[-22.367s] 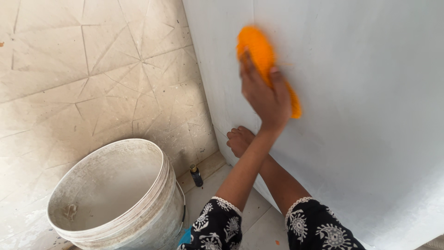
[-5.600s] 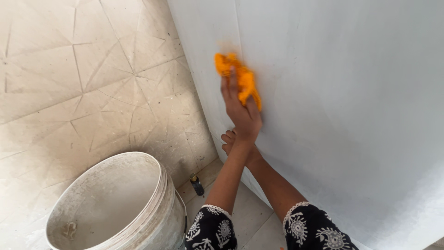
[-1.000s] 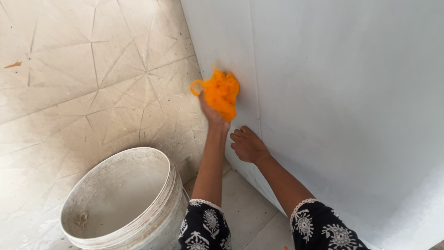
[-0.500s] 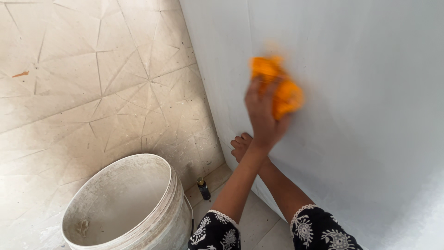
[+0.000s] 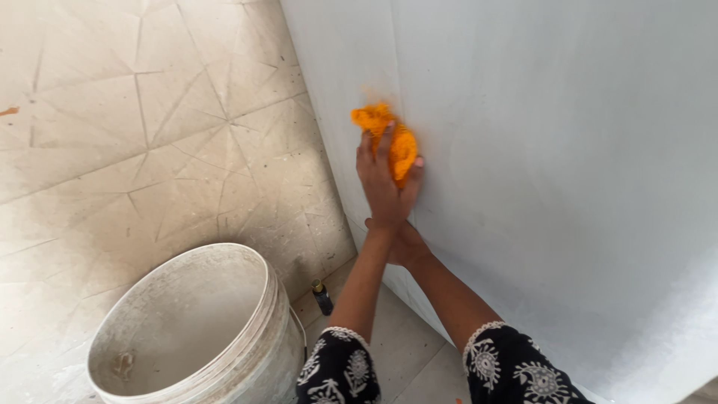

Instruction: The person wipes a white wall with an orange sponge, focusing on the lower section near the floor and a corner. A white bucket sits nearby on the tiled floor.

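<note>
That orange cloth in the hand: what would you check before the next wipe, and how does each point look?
1. Left hand grips the orange cloth: ok.
2. Cloth pressed against the white panel: ok.
3. Right hand braced low on the panel: ok, though partly hidden.
4. White bucket apart from both arms: ok.
5. Small dark bottle upright on the floor by the panel's foot: ok.
6. Cloth damp or dry: cannot tell.

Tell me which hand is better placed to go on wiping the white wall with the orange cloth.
Left. The left hand already presses the orange cloth against the white wall. The right hand lies lower, largely hidden behind the left wrist, apart from the cloth.
</note>
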